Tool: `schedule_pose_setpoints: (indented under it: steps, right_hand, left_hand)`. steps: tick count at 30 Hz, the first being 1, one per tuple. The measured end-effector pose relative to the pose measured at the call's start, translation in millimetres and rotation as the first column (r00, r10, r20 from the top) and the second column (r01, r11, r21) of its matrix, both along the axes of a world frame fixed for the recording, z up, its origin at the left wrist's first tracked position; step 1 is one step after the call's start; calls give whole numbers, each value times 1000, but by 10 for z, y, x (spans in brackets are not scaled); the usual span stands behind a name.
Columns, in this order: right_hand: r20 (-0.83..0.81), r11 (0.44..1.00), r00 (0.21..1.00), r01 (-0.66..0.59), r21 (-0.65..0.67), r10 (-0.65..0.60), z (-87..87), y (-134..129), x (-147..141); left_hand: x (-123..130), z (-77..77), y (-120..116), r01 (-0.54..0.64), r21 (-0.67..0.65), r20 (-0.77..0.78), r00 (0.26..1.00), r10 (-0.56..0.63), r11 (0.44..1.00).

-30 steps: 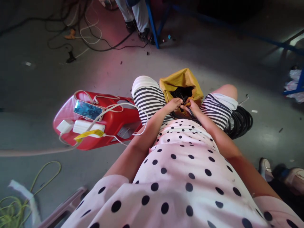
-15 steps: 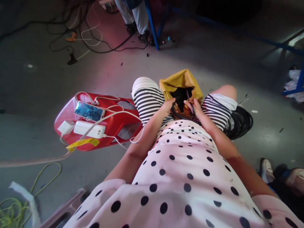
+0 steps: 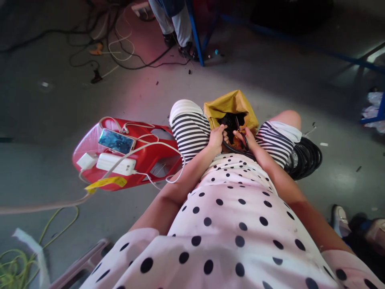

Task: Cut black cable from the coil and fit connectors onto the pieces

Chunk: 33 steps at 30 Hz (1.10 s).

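Observation:
Both hands are between my knees, over the mouth of a yellow bag with dark contents. My right hand is closed on a pair of scissors, whose blades point away from me over the bag's opening. Pinched in my left hand is a black cable, which curves below the hands towards my lap. The tips of my left fingers are partly hidden, and whatever small piece they may pinch is too small to make out.
A red plastic stool on my left carries a phone, a white power bank and a charger. A black cable coil lies by my right knee. Cords tangle at the back left, near a person's legs and a blue frame.
My left hand has turned slightly and come a little closer to the right hand. The scissors stay in my right hand. The whole view has shifted slightly.

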State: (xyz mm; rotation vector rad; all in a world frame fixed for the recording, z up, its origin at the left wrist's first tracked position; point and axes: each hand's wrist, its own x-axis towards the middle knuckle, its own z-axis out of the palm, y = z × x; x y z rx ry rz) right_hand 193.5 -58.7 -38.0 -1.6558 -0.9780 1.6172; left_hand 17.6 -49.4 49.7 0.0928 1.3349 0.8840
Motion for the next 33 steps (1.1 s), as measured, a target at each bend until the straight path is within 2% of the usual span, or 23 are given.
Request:
schedule_pose_setpoints:
  steps: [3, 8, 13, 19, 24, 28, 33]
  right_hand:
    - [-27, 998, 998, -57, -6, 57, 19, -6, -12]
    - [-53, 995, 993, -102, -7, 101, 93, -36, -32]
    - [36, 991, 990, -134, 20, 133, 243, -17, -36]
    - [203, 972, 955, -231, 45, 218, 368, -9, -70]
    - [207, 976, 956, -215, 12, 208, 392, 29, -49]
    - [198, 982, 964, -185, 38, 175, 358, 29, -37]
    - [108, 992, 986, -129, 2, 128, 249, -42, -83]
  left_hand:
    - [-19, -54, 25, 100, 56, 48, 994, -103, 993]
    - [-55, -150, 107, 213, 56, 52, 975, -216, 975]
    - [-119, -201, 200, 312, 52, 114, 942, -316, 949]
    - [-160, -183, 274, 336, 24, 156, 929, -335, 942]
    - [-201, -178, 319, 364, 6, 169, 917, -360, 931]
    - [-249, -206, 325, 363, 88, 151, 916, -373, 928]
    - [-252, -294, 266, 383, 170, 39, 918, -395, 908]
